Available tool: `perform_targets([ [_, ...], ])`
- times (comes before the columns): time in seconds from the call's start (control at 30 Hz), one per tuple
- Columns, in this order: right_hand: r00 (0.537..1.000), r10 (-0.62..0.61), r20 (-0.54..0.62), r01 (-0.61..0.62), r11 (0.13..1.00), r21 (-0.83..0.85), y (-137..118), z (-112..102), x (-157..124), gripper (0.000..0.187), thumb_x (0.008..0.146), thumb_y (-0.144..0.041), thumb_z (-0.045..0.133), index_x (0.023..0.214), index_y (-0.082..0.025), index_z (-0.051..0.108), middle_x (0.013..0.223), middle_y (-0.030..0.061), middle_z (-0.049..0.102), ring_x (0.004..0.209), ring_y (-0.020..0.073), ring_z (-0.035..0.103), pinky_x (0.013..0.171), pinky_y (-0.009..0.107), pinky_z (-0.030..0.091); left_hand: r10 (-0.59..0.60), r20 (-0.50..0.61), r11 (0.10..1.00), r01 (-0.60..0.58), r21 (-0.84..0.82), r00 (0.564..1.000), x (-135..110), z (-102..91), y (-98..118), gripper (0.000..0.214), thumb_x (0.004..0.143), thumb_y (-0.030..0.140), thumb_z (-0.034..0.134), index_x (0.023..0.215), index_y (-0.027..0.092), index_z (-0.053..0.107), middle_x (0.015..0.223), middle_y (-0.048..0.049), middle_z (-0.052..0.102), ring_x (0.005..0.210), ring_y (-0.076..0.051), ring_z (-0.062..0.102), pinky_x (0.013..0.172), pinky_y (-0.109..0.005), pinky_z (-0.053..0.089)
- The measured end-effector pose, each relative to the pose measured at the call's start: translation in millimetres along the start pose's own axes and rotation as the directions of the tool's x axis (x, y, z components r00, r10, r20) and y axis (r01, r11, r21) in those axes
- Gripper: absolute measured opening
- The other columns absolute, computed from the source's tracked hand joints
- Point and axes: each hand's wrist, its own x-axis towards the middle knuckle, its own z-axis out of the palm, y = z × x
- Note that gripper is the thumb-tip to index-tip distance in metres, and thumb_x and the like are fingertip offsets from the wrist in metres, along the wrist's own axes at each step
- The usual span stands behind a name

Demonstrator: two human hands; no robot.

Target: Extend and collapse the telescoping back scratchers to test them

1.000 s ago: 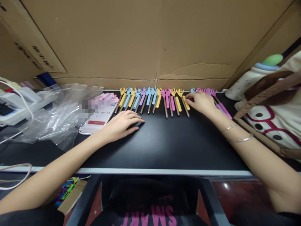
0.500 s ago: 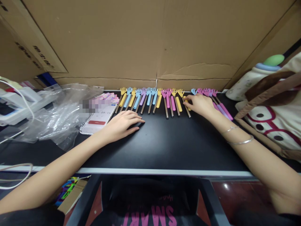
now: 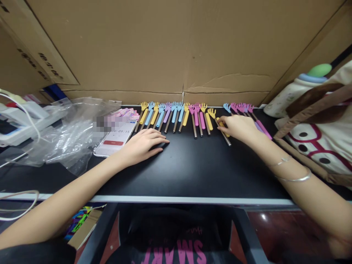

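- The right hand (image 3: 238, 127) is at about 2 o'clock from the counter's (image 3: 176, 168) middle; its thumb and fingertips are drawn together on a yellow claw-headed stick (image 3: 225, 138).
- That stick slants from its claw, toward 11 o'clock, to its metal end, toward 5. Half a second ago the metal end lay farther back and nearer the row; it has swung toward 4 o'clock, opening a wider gap.
- The right forearm and bangle (image 3: 295, 179) have shifted toward 4 o'clock too.
- The left hand (image 3: 145, 145), near 10 o'clock, rests unchanged, palm down, fingers loosely spread and gripping nothing; the phone (image 3: 115, 139) is at its 9 o'clock.
- The row of coloured claw sticks (image 3: 174, 113), from 10 to 1 o'clock, looks unmoved.
- Pink and purple claw sticks (image 3: 260, 126) lie partly behind the right hand, toward 2 o'clock.
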Motion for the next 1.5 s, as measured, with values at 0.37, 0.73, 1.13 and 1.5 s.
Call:
perform_targets([
  [0.37,0.995,-0.074,-0.068,0.075,0.997,0.020,10,3,-59,0.035,0.086,-0.046,0.048,0.108,-0.023,0.064,0.091,0.0072,0.070,0.078,0.0229,0.064,0.051,0.026,0.033,-0.008,0.000,1.000,0.008,-0.004,1.000,1,-0.4,1,0.031,0.095,0.034,0.045,0.120,0.023,0.058,0.120,-0.0034,0.061,0.114,-0.020,0.049,0.100,-0.037,0.038],
  [0.73,0.989,-0.070,-0.130,0.100,0.965,0.243,30,11,-141,0.038,0.088,-0.049,0.045,0.114,-0.028,0.063,0.097,0.0023,0.070,0.077,0.0198,0.065,0.055,0.028,0.044,-0.003,-0.001,1.000,0.003,-0.015,1.000,1,-2.2,3,0.031,0.095,0.033,0.046,0.120,0.021,0.059,0.118,-0.0046,0.062,0.110,-0.019,0.051,0.097,-0.035,0.042],
  [1.13,0.891,-0.407,-0.202,0.453,0.756,0.472,20,10,-135,0.035,0.093,-0.035,0.041,0.122,-0.029,0.060,0.120,0.0012,0.064,0.103,0.0172,0.061,0.086,0.029,0.048,-0.009,-0.005,0.999,0.009,-0.035,1.000,1,-3.2,4,0.031,0.095,0.033,0.043,0.118,0.020,0.060,0.116,-0.0063,0.062,0.107,-0.020,0.052,0.094,-0.036,0.043],
  [1.5,0.750,-0.593,-0.293,0.661,0.648,0.379,-36,-13,-83,0.033,0.093,-0.024,0.041,0.120,-0.027,0.060,0.112,0.0027,0.066,0.096,0.0150,0.059,0.078,0.026,0.046,0.013,-0.095,0.999,-0.018,-0.051,0.995,4,-8.0,8,0.027,0.094,0.037,0.048,0.112,0.024,0.062,0.112,-0.0025,0.064,0.107,-0.019,0.050,0.092,-0.032,0.043],
])
